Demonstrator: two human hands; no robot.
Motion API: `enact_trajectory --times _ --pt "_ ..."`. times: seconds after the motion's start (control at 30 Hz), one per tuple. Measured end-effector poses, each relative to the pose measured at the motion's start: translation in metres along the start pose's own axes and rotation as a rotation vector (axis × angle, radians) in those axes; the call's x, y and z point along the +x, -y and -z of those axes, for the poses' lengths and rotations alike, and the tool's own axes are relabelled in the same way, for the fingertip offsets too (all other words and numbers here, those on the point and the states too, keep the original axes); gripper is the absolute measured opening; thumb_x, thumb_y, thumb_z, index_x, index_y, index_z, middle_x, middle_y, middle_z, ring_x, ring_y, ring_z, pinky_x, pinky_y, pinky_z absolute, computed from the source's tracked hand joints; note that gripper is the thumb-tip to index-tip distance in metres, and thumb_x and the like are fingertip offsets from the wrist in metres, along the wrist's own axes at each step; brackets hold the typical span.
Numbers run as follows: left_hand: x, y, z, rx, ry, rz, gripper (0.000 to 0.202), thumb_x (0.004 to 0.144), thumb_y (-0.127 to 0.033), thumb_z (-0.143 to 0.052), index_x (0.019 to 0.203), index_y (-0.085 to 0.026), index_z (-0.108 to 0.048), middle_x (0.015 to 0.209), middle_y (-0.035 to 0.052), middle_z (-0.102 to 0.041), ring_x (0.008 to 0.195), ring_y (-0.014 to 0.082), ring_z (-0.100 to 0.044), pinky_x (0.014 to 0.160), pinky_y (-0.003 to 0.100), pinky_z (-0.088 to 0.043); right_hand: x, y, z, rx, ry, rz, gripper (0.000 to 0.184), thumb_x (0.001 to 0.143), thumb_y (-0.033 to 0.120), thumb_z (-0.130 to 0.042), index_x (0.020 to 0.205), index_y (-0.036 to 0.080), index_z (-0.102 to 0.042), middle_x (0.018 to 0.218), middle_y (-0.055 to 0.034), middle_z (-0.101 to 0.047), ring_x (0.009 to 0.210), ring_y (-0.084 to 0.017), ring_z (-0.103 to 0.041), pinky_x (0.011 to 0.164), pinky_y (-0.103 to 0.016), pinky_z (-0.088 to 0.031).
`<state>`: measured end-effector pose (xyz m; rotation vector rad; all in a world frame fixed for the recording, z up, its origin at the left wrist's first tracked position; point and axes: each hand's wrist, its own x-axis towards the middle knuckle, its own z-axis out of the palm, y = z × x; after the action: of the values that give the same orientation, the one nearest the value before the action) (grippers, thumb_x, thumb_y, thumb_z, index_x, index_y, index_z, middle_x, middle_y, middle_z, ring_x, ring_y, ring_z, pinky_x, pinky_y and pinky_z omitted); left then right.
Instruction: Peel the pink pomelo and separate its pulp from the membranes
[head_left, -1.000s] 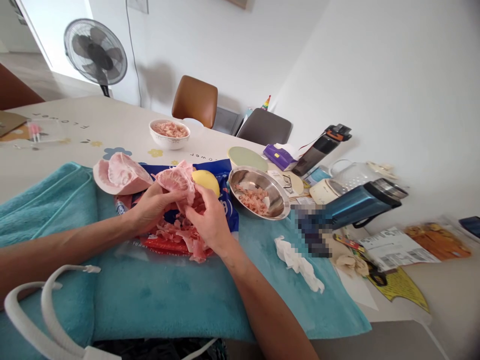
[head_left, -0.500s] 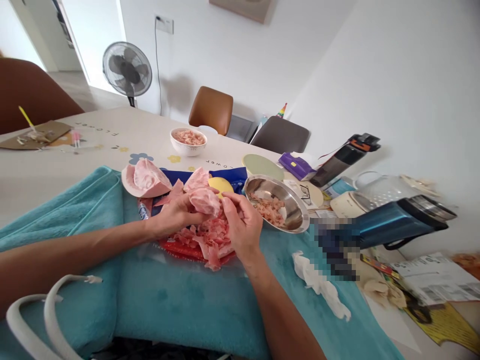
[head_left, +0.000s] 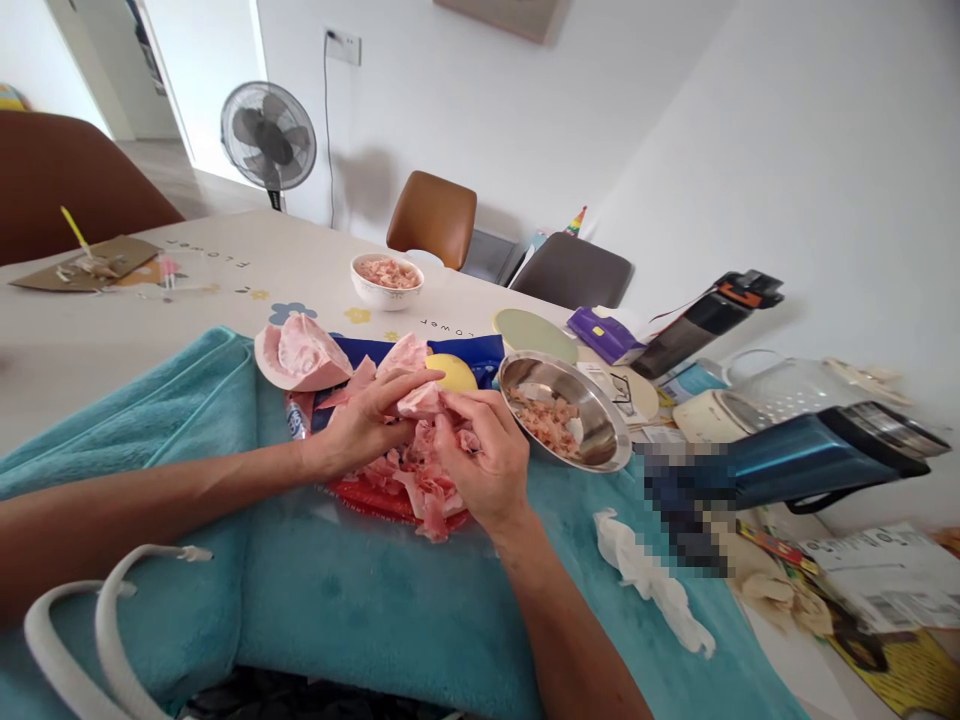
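Observation:
My left hand (head_left: 364,428) grips a pale pink pomelo segment (head_left: 420,402) from its left side, fingers curled over the top. From the other side, the fingertips of my right hand (head_left: 487,460) pinch that segment's edge. Below both hands, torn pink membranes (head_left: 429,495) lie heaped on a red plastic wrapper (head_left: 367,502). A thick pink-white pomelo rind (head_left: 300,355) rests to the left of the pile, and a piece with yellow skin (head_left: 452,373) shows behind my fingers. Right of my hands, a steel bowl (head_left: 616,445) contains loose pulp (head_left: 551,425).
A white bowl (head_left: 386,297) full of pink pulp stands farther back. Teal towel (head_left: 390,620) covers the near table. Crumpled white tissue (head_left: 652,580) lies at right, near a blue flask (head_left: 795,455) and a dark bottle (head_left: 701,325). White cords (head_left: 112,630) hang at lower left.
The segment has tilted and now sits lower between my hands, with more of it hidden by the fingers. My left fingers have moved over its top. The whole view has shifted slightly.

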<state>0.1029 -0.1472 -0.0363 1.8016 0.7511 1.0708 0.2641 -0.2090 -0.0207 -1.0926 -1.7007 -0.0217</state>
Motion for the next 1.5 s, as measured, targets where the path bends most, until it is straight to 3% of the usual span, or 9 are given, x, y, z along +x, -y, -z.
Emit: enact_trajectory --times 0.07,0.23,0.5,0.6,0.7,0.87,1.1,1.3,1.5 --pt "0.001 -0.003 0.0 0.015 -0.01 0.044 0.058 0.069 -0.005 -0.063 0.123 -0.025 -0.069 0.122 0.0024 -0.068 0.117 0.0235 -0.058 0.104 0.031 -0.043 0.001 -0.001 0.0 0.023 -0.006 -0.071 0.019 0.088 0.017 -0.056 0.099 0.025 -0.07 0.095 -0.0049 -0.071 0.088 -0.018 -0.068 0.08 -0.034 -0.059" --pt "0.0 -0.008 0.0 -0.033 0.037 0.208 0.058 0.068 -0.008 -0.063 0.123 -0.023 -0.069 0.085 -0.0012 -0.068 0.075 0.0166 -0.058 0.064 0.022 -0.047 0.002 -0.004 0.001 0.116 0.006 -0.173 0.015 0.088 0.017 -0.056 0.092 0.023 -0.07 0.093 -0.0032 -0.071 0.086 -0.016 -0.068 0.076 -0.03 -0.057" --pt "-0.003 -0.005 -0.004 -0.015 -0.03 0.159 0.057 0.067 -0.007 -0.063 0.121 -0.023 -0.07 0.118 -0.0003 -0.069 0.103 0.0197 -0.06 0.083 0.022 -0.048 0.0 -0.002 -0.002 0.039 0.021 -0.197 0.019 0.086 0.016 -0.05 0.089 0.023 -0.067 0.091 -0.0037 -0.071 0.086 -0.017 -0.068 0.08 -0.033 -0.056" --pt "-0.004 -0.001 -0.003 -0.058 -0.001 0.194 0.055 0.066 -0.008 -0.064 0.119 -0.024 -0.07 0.104 -0.001 -0.071 0.088 0.0173 -0.06 0.071 0.021 -0.047 0.0 0.0 -0.003 0.082 -0.015 -0.309 0.017 0.084 0.019 -0.051 0.084 0.023 -0.068 0.086 -0.0019 -0.072 0.081 -0.016 -0.067 0.075 -0.031 -0.055" --pt "-0.004 0.004 -0.004 -0.263 0.096 0.311 0.044 0.066 -0.011 -0.067 0.109 -0.022 -0.071 0.082 -0.0022 -0.068 0.071 0.0144 -0.058 0.061 0.021 -0.045 0.003 0.001 -0.005 0.302 -0.048 -0.563 0.013 0.079 0.024 -0.056 0.082 0.022 -0.068 0.068 0.0019 -0.068 0.059 -0.014 -0.063 0.06 -0.028 -0.053" --pt "-0.003 0.007 -0.005 -0.526 0.165 0.49 0.018 0.063 -0.013 -0.071 0.079 -0.018 -0.066 0.07 -0.0015 -0.065 0.069 0.0149 -0.06 0.066 0.025 -0.049 0.007 0.004 -0.008 0.754 -0.089 -0.882 0.01 0.07 0.026 -0.064 0.076 0.019 -0.065 0.055 0.0061 -0.06 0.041 -0.009 -0.052 0.044 -0.023 -0.044" --pt "-0.003 0.005 -0.002 -0.489 0.081 0.459 0.018 0.063 -0.015 -0.074 0.078 -0.017 -0.065 0.076 -0.0012 -0.067 0.073 0.014 -0.06 0.068 0.024 -0.048 0.007 0.001 -0.003 0.718 -0.009 -0.78 0.018 0.072 0.034 -0.075 0.084 0.02 -0.071 0.073 0.0026 -0.067 0.063 -0.011 -0.059 0.06 -0.024 -0.05" --pt "-0.004 0.006 -0.001 -0.447 0.107 0.407 0.021 0.065 -0.018 -0.074 0.085 -0.017 -0.07 0.078 -0.0003 -0.068 0.074 0.0153 -0.06 0.069 0.026 -0.049 0.007 -0.006 -0.001 0.653 0.071 -0.77 0.022 0.068 0.037 -0.079 0.081 0.021 -0.073 0.084 -0.0004 -0.073 0.076 -0.015 -0.065 0.075 -0.029 -0.053" --pt "-0.004 0.007 0.004 -0.194 0.084 0.219 0.038 0.066 -0.016 -0.069 0.104 -0.019 -0.076 0.09 0.0023 -0.07 0.089 0.0209 -0.061 0.075 0.029 -0.051 0.003 -0.004 0.002 0.298 0.131 -0.481 0.016 0.083 0.03 -0.06 0.089 0.021 -0.071 0.092 -0.0031 -0.074 0.085 -0.017 -0.067 0.079 -0.03 -0.053"
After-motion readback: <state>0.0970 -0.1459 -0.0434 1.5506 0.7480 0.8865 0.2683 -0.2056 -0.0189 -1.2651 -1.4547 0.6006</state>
